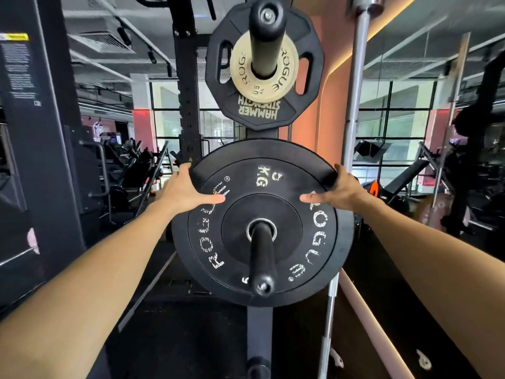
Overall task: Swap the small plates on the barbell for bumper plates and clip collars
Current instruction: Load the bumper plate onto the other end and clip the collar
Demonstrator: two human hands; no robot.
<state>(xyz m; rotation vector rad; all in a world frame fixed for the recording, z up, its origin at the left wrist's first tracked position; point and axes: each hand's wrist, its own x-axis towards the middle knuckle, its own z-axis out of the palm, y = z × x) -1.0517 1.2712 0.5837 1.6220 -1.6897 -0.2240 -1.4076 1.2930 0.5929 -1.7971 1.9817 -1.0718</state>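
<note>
Head view: left hand [188,191] and right hand [340,191] grip the bumper plate [262,222] rim, fingers wrapped behind; next, slide it off its storage peg [263,258].

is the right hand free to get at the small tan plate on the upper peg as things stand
Probably not right now: the right hand grips the rim of the black bumper plate, as does the left hand. The small tan plate sits outermost on the upper peg, so the path looks free once it lets go.

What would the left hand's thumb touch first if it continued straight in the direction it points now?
The left hand grips the rim of the bumper plate, thumb lying on its face and pointing right. Going straight on, it would probably meet the right hand's thumb, which points toward it; only bare plate face lies between them.
</note>
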